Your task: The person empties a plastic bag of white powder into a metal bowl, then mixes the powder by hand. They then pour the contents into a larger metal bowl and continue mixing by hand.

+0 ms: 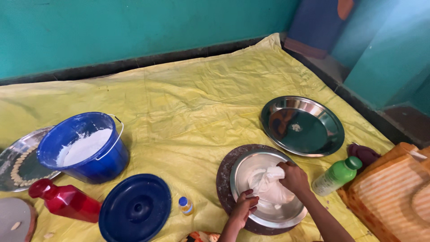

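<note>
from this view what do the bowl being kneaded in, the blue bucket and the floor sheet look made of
Bowl: likely steel, a shiny grey rim with reflections. Blue bucket: looks like glossy moulded plastic, with a thin wire handle. Floor sheet: probably thin yellow plastic, creased and slightly shiny.

dough [268, 186] in bowl [251, 166], bucket [85, 150] left, plate [303, 126] behind

yellow sheet [188, 94] bears blue bucket [85, 148], lid [135, 209], steel plate [303, 126].
</note>
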